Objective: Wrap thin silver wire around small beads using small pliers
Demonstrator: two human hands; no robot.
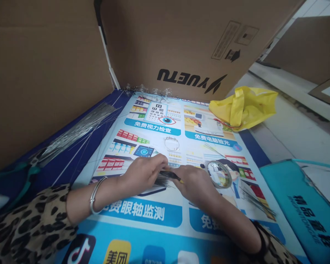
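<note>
Near the middle of the printed poster, my left hand [144,173] and my right hand [195,185] meet. Pliers [169,175] with dark jaws and a bit of yellow at the grip are in my right hand, jaws toward the left hand. The fingers of my left hand are pinched at the jaws; whatever they hold is too small to make out. Thin grey wires [163,181] lie on the poster beneath the hands. Just beyond is a small ring of clear beads [172,144]. A roll of clear tape [219,174] is beside my right hand.
Cardboard walls [181,44] rise behind and left. Beaded wire pieces [148,91] line the back. At left are a wire bundle [82,128] and green-handled pliers [30,174]. More wires [258,201], a yellow bag [243,108] and a teal box [299,205] are at right.
</note>
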